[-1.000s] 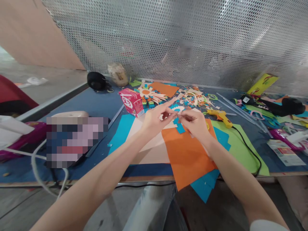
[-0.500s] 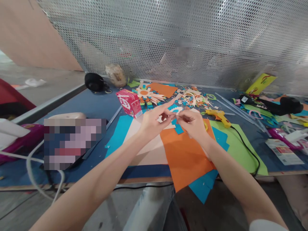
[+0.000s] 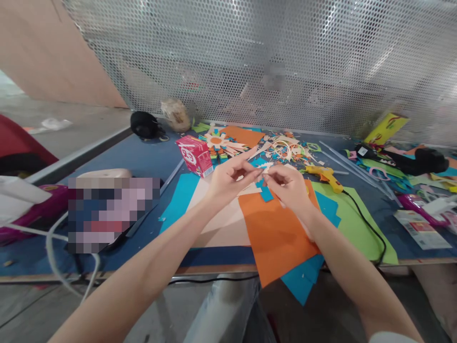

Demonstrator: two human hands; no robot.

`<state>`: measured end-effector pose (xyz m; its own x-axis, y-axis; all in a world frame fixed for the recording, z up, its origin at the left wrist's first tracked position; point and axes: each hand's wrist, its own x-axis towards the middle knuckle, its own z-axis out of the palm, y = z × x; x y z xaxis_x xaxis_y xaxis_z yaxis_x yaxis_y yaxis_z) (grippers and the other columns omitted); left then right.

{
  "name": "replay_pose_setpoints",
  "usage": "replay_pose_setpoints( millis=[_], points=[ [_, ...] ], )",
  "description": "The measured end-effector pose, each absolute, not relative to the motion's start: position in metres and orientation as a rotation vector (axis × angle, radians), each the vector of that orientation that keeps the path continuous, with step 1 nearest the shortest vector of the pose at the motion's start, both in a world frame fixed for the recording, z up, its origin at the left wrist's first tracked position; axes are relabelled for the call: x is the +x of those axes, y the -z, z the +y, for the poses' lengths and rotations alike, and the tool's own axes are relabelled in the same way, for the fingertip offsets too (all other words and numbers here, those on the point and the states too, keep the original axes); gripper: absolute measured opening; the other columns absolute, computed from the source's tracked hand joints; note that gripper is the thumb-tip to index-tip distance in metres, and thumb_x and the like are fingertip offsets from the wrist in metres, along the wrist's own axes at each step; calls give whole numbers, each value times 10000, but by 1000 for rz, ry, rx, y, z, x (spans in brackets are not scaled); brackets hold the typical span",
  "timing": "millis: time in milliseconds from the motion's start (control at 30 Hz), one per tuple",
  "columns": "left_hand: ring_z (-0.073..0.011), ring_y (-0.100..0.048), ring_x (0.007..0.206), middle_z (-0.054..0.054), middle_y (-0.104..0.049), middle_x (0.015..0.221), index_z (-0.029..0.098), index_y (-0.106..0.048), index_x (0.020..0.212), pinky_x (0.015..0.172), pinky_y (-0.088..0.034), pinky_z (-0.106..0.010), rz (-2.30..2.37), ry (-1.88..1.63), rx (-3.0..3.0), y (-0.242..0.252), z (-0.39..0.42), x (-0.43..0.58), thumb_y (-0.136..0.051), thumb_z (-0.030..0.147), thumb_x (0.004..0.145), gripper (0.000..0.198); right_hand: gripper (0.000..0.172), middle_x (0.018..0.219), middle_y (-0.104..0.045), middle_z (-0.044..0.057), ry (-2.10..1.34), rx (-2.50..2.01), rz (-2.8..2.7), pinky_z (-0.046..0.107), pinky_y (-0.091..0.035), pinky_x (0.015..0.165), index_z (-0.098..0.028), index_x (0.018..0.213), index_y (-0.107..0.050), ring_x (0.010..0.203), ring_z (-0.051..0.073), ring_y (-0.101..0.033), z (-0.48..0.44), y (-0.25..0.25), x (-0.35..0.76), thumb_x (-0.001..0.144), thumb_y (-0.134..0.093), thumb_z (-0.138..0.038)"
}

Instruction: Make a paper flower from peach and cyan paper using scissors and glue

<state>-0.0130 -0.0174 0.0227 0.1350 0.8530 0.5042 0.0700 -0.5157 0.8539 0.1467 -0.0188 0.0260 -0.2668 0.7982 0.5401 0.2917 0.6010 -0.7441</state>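
Observation:
My left hand is closed in a pinch, thumb and forefinger together. Facing it, my right hand pinches too, its fingertips almost against those of the left. Between them is a small white fringed paper strip, partly hidden by the fingers. Below the hands, a blue paper piece lies over an orange sheet. A pale pink sheet spreads out under my left forearm. Just right of my right hand rests a yellow glue gun, its black cord running over a green sheet.
A pink box stands left of the hands. Behind lie a layered paper flower and a heap of paper scraps. Clear sticks and a yellow box are at right. A perforated metal screen closes off the back.
The view has shifted slightly, so everything sits a little lower. Both hands keep their pinch on the white strip, with only small finger movement.

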Motion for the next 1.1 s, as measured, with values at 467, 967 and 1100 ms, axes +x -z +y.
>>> replay_pose_setpoints(
  millis=[467, 967, 1100],
  points=[
    [-74, -506, 606, 15, -565, 699, 217, -411, 1293, 541, -402, -176, 965, -1514, 2165, -22, -24, -13, -514, 149, 801, 507, 122, 598, -572, -10, -764, -852, -1840, 208, -372, 492, -183, 667, -565, 541, 86, -482, -17, -23, 145, 762, -510, -236],
    [-101, -560, 640, -2, -616, 711, 214, -422, 1283, 543, -429, -208, 918, -1579, 1828, -25, -22, -11, -590, 233, 767, 543, 143, 577, -553, -32, -915, -816, -1728, 183, -303, 365, -181, 664, -565, 405, 41, -385, -22, -27, 141, 765, -545, -281],
    [-109, -562, 648, -17, -656, 776, 226, -468, 1249, 537, -412, -217, 929, -1540, 1895, -29, -22, -15, -665, 248, 707, 576, 115, 596, -558, -23, -893, -770, -1697, 187, -332, 401, -184, 697, -565, 470, 62, -467, -23, -30, 142, 765, -534, -272]
  ],
)
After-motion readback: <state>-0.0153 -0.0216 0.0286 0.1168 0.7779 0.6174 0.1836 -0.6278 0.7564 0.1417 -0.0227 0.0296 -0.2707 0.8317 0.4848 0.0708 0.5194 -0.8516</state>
